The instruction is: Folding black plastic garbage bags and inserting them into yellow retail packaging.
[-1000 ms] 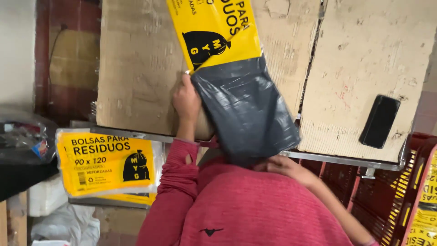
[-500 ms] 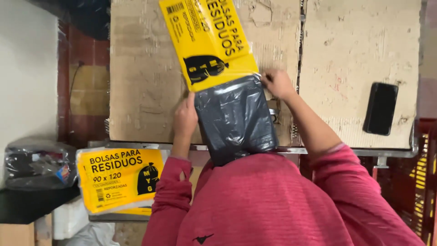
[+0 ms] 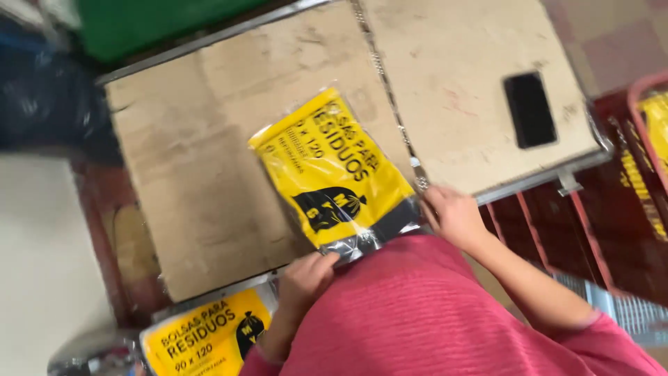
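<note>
A yellow-labelled clear packet of black plastic bags (image 3: 334,174) is pinned flat at the cardboard-topped table (image 3: 181,174)'s near edge, its lower end clamped by the left hand (image 3: 304,278) and right hand (image 3: 454,216).

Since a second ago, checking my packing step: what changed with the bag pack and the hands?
The yellow-labelled clear pack of dark folded bags came down from upright to lie flat on the cardboard-covered table, most of the dark bag now inside. The left hand and right hand stay at its near end. The black phone stayed put.
</note>
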